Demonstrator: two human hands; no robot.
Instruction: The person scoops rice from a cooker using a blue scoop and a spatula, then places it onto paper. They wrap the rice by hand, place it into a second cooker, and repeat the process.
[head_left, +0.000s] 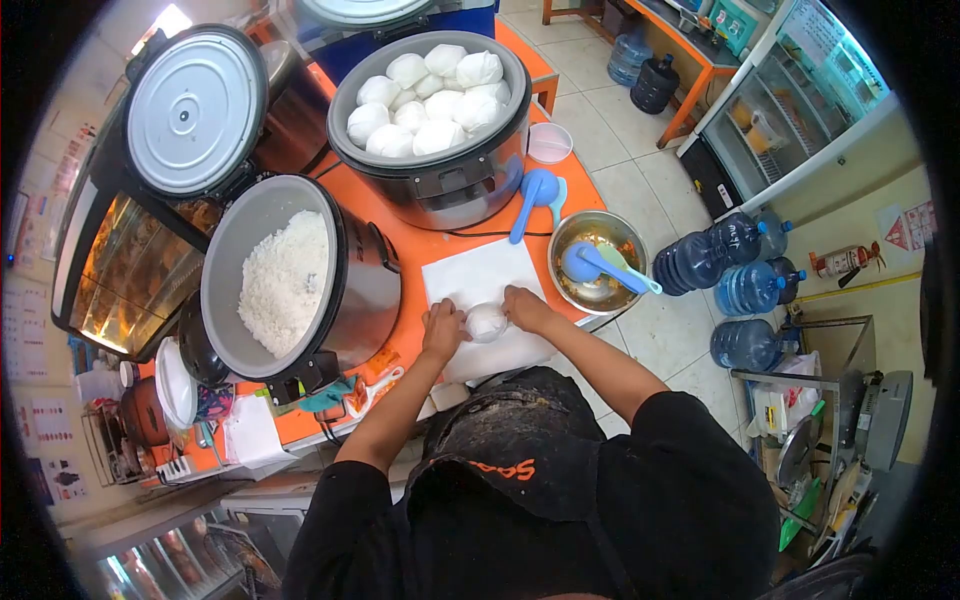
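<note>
A rounded white bundle (486, 322) lies on a stack of white paper sheets (482, 270) at the front of the orange table. My left hand (444, 328) is at the left side of the bundle, its fingers closed on the paper there. On the other side my right hand (525, 308) pinches the paper near the bundle's right edge. The open cooker (300, 280) to the left holds loose white rice (285, 280). Behind the paper, a second open cooker (440, 190) is filled with several wrapped white bundles (438, 105).
A steel bowl (600, 290) with two scoops stands right of the paper. Behind it lie a blue scoop (538, 188) and a pink-rimmed cup (549, 143). Large blue bottles (745, 345) stand on the floor at right. A white-handled utensil (375, 390) is at front left.
</note>
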